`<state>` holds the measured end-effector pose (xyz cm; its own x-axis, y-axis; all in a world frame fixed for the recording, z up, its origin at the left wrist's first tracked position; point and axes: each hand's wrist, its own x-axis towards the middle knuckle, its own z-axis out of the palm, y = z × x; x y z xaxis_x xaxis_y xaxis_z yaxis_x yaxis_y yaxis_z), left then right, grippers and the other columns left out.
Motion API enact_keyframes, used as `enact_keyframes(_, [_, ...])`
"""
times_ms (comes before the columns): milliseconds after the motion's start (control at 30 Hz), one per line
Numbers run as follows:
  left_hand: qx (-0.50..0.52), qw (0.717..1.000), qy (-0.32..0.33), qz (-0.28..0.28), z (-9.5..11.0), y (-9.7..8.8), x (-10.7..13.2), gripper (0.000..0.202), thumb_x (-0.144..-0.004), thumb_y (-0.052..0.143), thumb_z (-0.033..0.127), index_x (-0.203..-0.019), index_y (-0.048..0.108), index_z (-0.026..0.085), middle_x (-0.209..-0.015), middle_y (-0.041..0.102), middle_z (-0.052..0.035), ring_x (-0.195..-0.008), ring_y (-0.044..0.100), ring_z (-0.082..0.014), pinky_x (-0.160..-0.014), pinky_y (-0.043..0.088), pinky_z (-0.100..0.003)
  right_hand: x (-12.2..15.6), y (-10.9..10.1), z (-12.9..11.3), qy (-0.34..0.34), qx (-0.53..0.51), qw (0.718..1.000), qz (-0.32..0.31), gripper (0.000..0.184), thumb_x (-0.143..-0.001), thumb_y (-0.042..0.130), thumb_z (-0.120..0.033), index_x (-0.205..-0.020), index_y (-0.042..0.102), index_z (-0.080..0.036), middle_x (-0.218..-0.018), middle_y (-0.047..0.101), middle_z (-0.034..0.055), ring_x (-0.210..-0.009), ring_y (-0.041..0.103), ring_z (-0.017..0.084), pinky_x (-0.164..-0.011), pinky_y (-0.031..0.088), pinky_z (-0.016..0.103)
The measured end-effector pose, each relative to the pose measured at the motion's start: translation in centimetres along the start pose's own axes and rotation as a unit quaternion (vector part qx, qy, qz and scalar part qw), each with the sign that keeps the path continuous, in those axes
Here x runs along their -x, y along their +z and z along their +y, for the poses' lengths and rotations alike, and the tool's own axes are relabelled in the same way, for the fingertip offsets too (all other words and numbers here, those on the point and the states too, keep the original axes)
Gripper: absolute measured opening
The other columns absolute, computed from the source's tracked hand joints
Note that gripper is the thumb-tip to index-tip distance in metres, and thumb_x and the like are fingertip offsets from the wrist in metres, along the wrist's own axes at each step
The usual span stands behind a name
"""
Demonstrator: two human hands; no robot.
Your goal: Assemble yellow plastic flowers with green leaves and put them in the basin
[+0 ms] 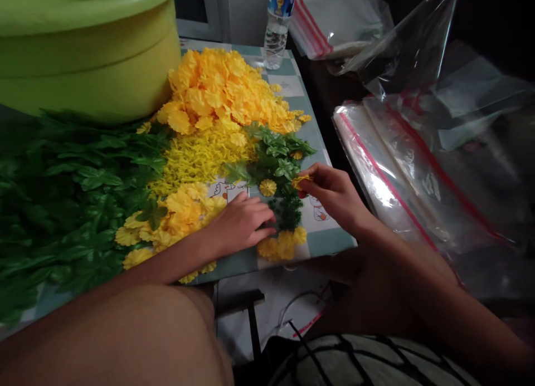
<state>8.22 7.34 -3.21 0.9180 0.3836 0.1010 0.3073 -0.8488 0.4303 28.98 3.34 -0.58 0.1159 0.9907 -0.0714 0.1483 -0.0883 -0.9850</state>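
My right hand (336,196) pinches a small yellow artificial flower piece (301,181) between thumb and fingertips, above the table's right side. Low over the table, my left hand (244,223) has its fingers loosely bent and apart from the thumb, with nothing visible in them. Beside its fingertips lie dark green plastic sprigs (288,208) and a single yellow flower (268,187). A few yellow petal layers (284,245) rest at the near edge. Glossy green leaf pieces (278,146) sit just beyond both hands. Left of my left hand are more yellow petal layers (184,208).
A large heap of yellow petals (221,88) and thin yellow pieces (200,155) cover the middle. Green foliage (83,191) fills the left, below a big green tub (87,57). A water bottle (276,32) stands at the back. Clear zip bags (409,169) lie to the right.
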Motion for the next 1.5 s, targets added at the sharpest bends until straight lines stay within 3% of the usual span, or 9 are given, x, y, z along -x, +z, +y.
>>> enact_keyframes(100, [-0.049, 0.998, 0.023, -0.020, -0.1, 0.6, -0.5, 0.016, -0.086, 0.060, 0.031, -0.087, 0.066, 0.016, -0.083, 0.068, -0.0047, -0.086, 0.058, -0.0223, -0.074, 0.030, -0.035, 0.4, 0.7, 0.0, 0.003, -0.012, 1.000, -0.020, 0.008, -0.075, 0.066, -0.023, -0.075, 0.060, -0.019, -0.066, 0.060, -0.0022, -0.060, 0.057, 0.012, -0.058, 0.046, 0.027])
enact_keyframes(300, [-0.113, 0.989, 0.094, 0.004, 0.0, 1.1, -1.0, 0.018, -0.089, 0.054, 0.026, -0.079, 0.065, 0.016, -0.079, 0.067, -0.0038, -0.081, 0.057, -0.0214, -0.069, 0.027, -0.035, 0.6, 0.9, -0.1, -0.004, -0.008, 1.000, -0.013, 0.007, -0.075, 0.065, -0.021, -0.077, 0.060, -0.018, -0.066, 0.060, -0.0020, -0.060, 0.058, 0.011, -0.060, 0.047, 0.027])
enact_keyframes(533, [-0.100, 0.987, 0.124, 0.035, -0.1, 1.4, -0.9, 0.014, -0.089, 0.052, 0.024, -0.085, 0.064, 0.016, -0.081, 0.067, -0.0030, -0.077, 0.056, -0.0194, -0.069, 0.028, -0.035, 0.6, 0.7, -0.2, -0.004, -0.009, 1.000, 0.003, 0.007, -0.074, 0.066, -0.022, -0.076, 0.060, -0.019, -0.063, 0.060, -0.0031, -0.058, 0.058, 0.012, -0.059, 0.049, 0.027])
enact_keyframes(700, [-0.124, 0.980, 0.150, 0.042, 0.0, 1.4, -1.2, 0.020, -0.089, 0.049, 0.018, -0.075, 0.063, 0.015, -0.074, 0.063, -0.0041, -0.072, 0.055, -0.0192, -0.066, 0.028, -0.035, 0.6, 0.8, -0.2, -0.009, -0.016, 1.000, -0.001, 0.006, -0.075, 0.066, -0.020, -0.077, 0.061, -0.019, -0.063, 0.060, -0.0030, -0.058, 0.058, 0.011, -0.061, 0.052, 0.028])
enact_keyframes(800, [-0.088, 0.987, 0.110, 0.077, 0.0, 0.8, -0.9, 0.021, -0.090, 0.044, 0.015, -0.076, 0.060, 0.015, -0.074, 0.062, -0.0054, -0.071, 0.053, -0.0184, -0.066, 0.031, -0.034, 0.7, 0.6, -0.3, 0.009, -0.039, 0.999, -0.002, 0.008, -0.074, 0.069, -0.022, -0.077, 0.062, -0.020, -0.065, 0.063, -0.0026, -0.059, 0.061, 0.012, -0.063, 0.054, 0.029])
enact_keyframes(900, [0.065, 0.988, 0.008, 0.139, 0.1, 0.0, -0.2, 0.015, -0.091, 0.047, 0.020, -0.080, 0.056, 0.016, -0.077, 0.062, -0.0035, -0.074, 0.054, -0.0163, -0.070, 0.037, -0.031, 1.1, 0.7, -0.3, 0.044, -0.098, 0.994, -0.030, 0.013, -0.074, 0.071, -0.026, -0.079, 0.061, -0.021, -0.069, 0.066, -0.0020, -0.063, 0.066, 0.014, -0.065, 0.056, 0.031])
enact_keyframes(1067, [0.323, 0.925, -0.146, 0.134, 0.8, -0.5, 0.3, 0.014, -0.088, 0.050, 0.026, -0.079, 0.056, 0.017, -0.074, 0.057, 0.0006, -0.068, 0.051, -0.0120, -0.062, 0.042, -0.024, 1.9, 1.8, 0.3, 0.070, -0.193, 0.975, -0.088, 0.014, -0.078, 0.070, -0.028, -0.086, 0.060, -0.022, -0.075, 0.067, -0.0019, -0.071, 0.068, 0.014, -0.063, 0.058, 0.029])
enact_keyframes(1200, [0.383, 0.898, -0.173, 0.129, 1.2, -0.4, 0.2, 0.017, -0.086, 0.053, 0.031, -0.079, 0.057, 0.016, -0.073, 0.055, 0.0006, -0.066, 0.049, -0.0116, -0.060, 0.041, -0.023, 2.1, 2.5, 0.6, 0.073, -0.232, 0.968, -0.068, 0.015, -0.077, 0.070, -0.028, -0.086, 0.060, -0.023, -0.074, 0.065, -0.0030, -0.075, 0.065, 0.013, -0.064, 0.059, 0.028])
enact_keyframes(1500, [0.424, 0.873, -0.192, 0.145, 1.1, 0.0, -0.1, 0.019, -0.084, 0.055, 0.033, -0.076, 0.056, 0.016, -0.066, 0.052, 0.0023, -0.059, 0.047, -0.0111, -0.055, 0.040, -0.023, 2.0, 2.4, 0.7, 0.109, -0.214, 0.967, -0.081, 0.018, -0.073, 0.073, -0.029, -0.082, 0.059, -0.021, -0.074, 0.065, -0.0039, -0.067, 0.067, 0.013, -0.061, 0.057, 0.027])
